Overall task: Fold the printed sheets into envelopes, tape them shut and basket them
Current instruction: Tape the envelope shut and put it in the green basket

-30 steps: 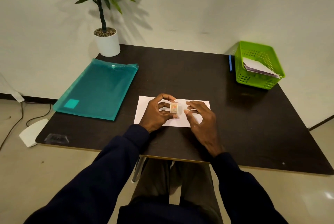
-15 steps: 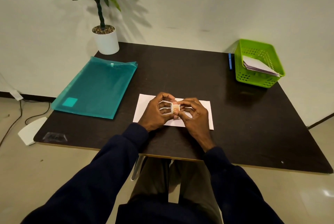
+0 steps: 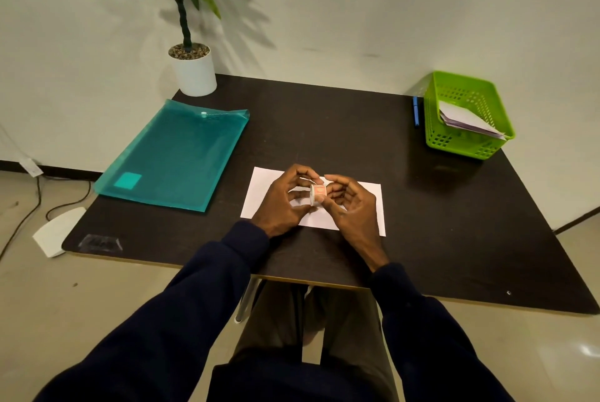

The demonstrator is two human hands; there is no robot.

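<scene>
A person in dark blue sleeves is sitting at a dark square table point(image 3: 324, 129) that is filling most of the view. A translucent teal folder point(image 3: 175, 155) with a snap button is lying flat on the table's far left part, and a potted plant point(image 3: 193, 72) in a white pot is standing at the far left corner behind it.

A white folded sheet point(image 3: 263, 187) is lying flat near the front edge, its long side running left to right, plain and unmarked on the face that is showing, and partly covered by both hands.

A lime-green basket point(image 3: 467, 145) with perforated walls is sitting at the far right corner, well apart from the sheet. It is holding a small stack of folded papers point(image 3: 467, 119) leaning inside it.

The left hand point(image 3: 282, 203) is curling its fingers and thumb round a small tape roll point(image 3: 317, 194) just above the sheet's middle. The right hand point(image 3: 352, 210) is pinching the roll's other side between forefinger and thumb, its remaining fingers loosely bent.

A blue pen point(image 3: 416, 111) is lying just left of the basket. The roll is showing a pale band with an orange-red print
</scene>
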